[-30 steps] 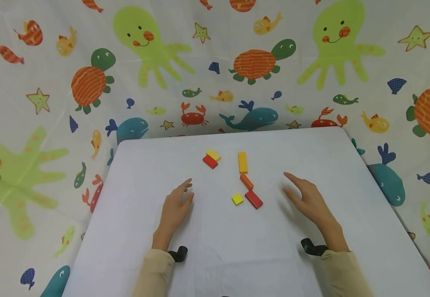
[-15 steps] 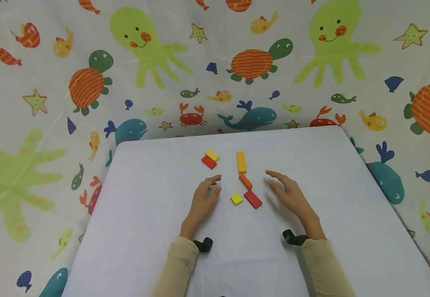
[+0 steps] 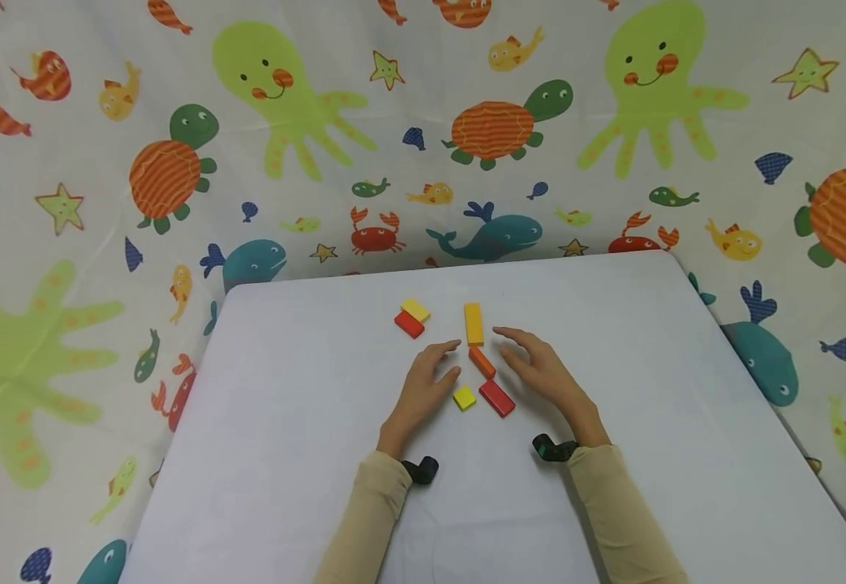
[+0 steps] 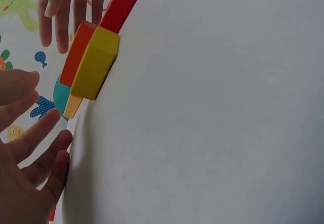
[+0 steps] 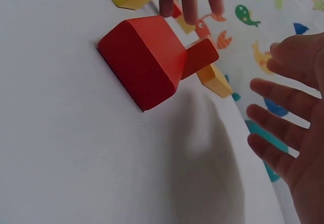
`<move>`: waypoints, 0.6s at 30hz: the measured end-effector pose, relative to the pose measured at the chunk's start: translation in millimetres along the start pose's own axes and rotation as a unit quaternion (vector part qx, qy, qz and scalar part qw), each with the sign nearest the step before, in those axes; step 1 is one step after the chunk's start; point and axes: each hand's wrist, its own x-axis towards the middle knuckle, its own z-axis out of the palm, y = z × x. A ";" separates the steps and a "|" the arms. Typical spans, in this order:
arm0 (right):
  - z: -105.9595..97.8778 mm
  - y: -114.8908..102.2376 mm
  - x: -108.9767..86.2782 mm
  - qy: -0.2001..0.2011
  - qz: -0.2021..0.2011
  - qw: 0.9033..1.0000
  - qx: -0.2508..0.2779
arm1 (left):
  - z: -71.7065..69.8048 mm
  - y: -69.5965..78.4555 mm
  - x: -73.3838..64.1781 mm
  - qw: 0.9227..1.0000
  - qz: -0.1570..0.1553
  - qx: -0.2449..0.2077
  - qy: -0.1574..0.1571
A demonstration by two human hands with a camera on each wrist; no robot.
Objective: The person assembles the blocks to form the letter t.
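Note:
In the head view my left hand (image 3: 425, 388) hovers just left of a small yellow square block (image 3: 464, 397) and an orange block (image 3: 482, 362), holding nothing. My right hand (image 3: 543, 375) is on the other side of the group, its fingers parted beside the tall amber block (image 3: 474, 324). A red block (image 3: 497, 398) lies nearest the person, end to end with the orange one. Up close, the right wrist view has the red block (image 5: 144, 62) large in front of the relaxed fingers. The left wrist view has the yellow block (image 4: 96, 64) beyond the left fingertips.
Farther back on the white table (image 3: 284, 389), another red block (image 3: 410, 324) lies against a pale yellow block (image 3: 416, 310). A curtain (image 3: 393, 122) printed with sea animals hangs behind the table's far edge.
Both hands have moved inward, the left to the right and the right to the left, closing in around the middle blocks. The blocks keep their places on the table.

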 end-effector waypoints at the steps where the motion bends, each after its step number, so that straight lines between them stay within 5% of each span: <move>1: 0.2 0.2 2.4 -0.001 0.000 1.000 0.001 | 0.3 -0.9 1.9 1.000 0.001 -0.002 -0.001; 18: 6.7 10.7 38.6 -0.013 -0.008 1.000 -0.024 | -4.7 -12.1 30.7 0.999 -0.015 -0.040 0.008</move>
